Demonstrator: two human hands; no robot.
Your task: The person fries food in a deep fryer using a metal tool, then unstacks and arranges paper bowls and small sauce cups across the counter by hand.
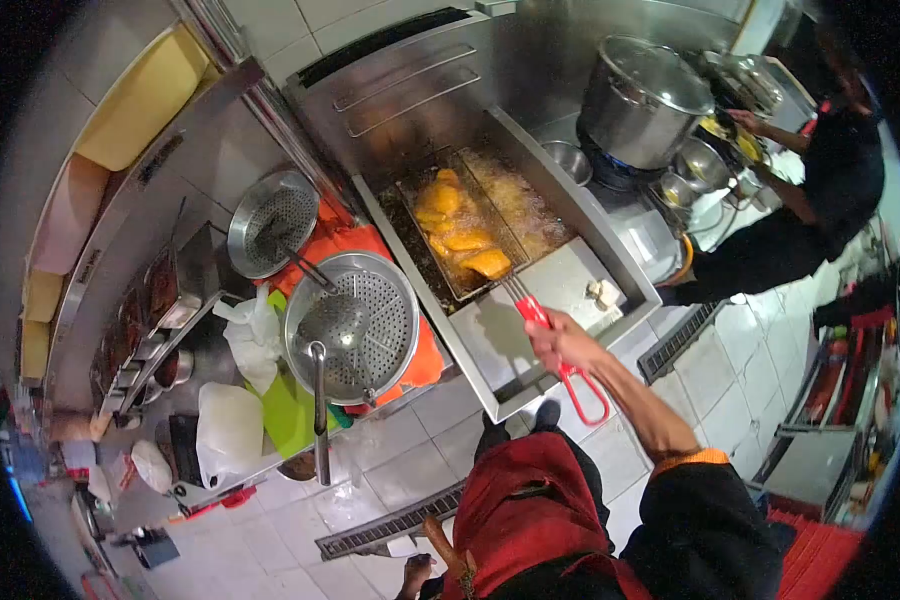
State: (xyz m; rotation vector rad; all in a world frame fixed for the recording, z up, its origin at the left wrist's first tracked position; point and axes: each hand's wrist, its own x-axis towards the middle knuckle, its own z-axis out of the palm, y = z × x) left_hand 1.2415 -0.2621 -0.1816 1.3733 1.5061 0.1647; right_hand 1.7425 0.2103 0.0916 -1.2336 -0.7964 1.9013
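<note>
**Right grip (562, 343) clamped on the red handle (532, 309), hot oil dead ahead**

Nearest first: the left grip (418, 572) hung low by the bottom edge, close to a brown stick-like thing (442, 540), and whether it was closed on that, I could not tell. Then the red apron (525, 500), square to the fryer (535, 173). Out went the right arm, fingers wrapped round the handle, and at its far end, there it was: the wire basket (496, 212), down in the fryer, golden pieces (463, 243) lined up inside, oil frothing alongside!

Danger everywhere here. A jerk or a loosened hold could have slopped oil towards that bare wrist; a tilt this way could have tipped out the piece nearest the handle. Pale lumps (602, 292) sat on the metal ledge, and a sideways swing of the basket might have knocked one into the oil and made it spit.

Over to the left, a ladle (320, 410) lay in the perforated bowl (395, 320) on the bench (202, 372), its handle jutting out past the rim: one snagged sleeve could have flipped it. And farthest off, a lidded pot (635, 110) over a blue flame, a co-worker (810, 180) beside it; one backward step might have jolted the outstretched arm.
</note>
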